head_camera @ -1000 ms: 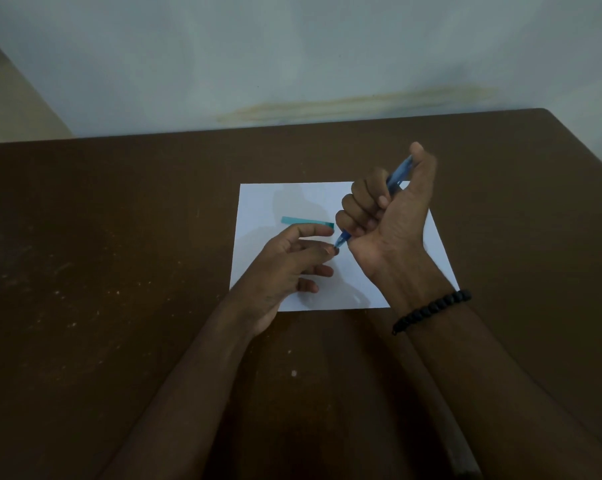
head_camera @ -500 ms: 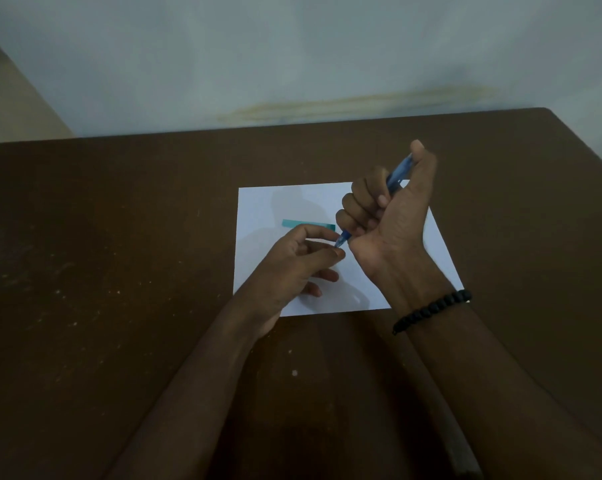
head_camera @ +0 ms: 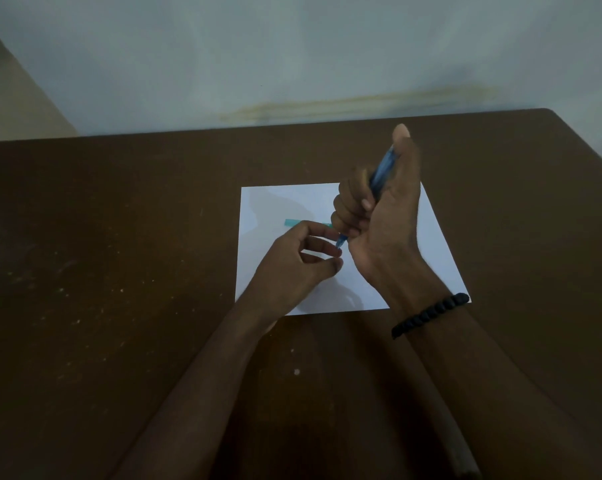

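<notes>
over the white sheet, centre of frame: both hands meet on one blue translucent plastic pen (head_camera: 382,168), held clear above the flat white rectangular paper sheet (head_camera: 278,202) and slanting from upper right down to lower left.
right hand (head_camera: 382,216): a fist wrapped round the barrel, four fingers curled tight, thumb laid straight up along the upper end; a full, firm grip.
left hand (head_camera: 299,261): half curled, thumb and first fingertips brought together on the pen's lower tip (head_camera: 341,241) and pinching it; whether a small loose part sits between them is hidden.
step in hand: looks like work on the tip end, fitting or twisting something there.
doing it well: let the right fist be the steady anchor and let only the left fingertips turn or push, in line with the barrel; a sideways push would likely slip off the tip. working above the sheet means a dropped part lands on white, not on dark wood.
short teal plastic piece (head_camera: 291,222): lies flat on the sheet just behind the left fingers, partly covered by them; possibly the cap.
containers: no box, cup or tray shows; the only hollow thing is the barrel, and its inside is too dim to tell.
dark brown wooden bench (head_camera: 119,271): carries the sheet, a little right of centre.
black bead bracelet (head_camera: 431,315): on the right wrist, at the sheet's lower right corner.
</notes>
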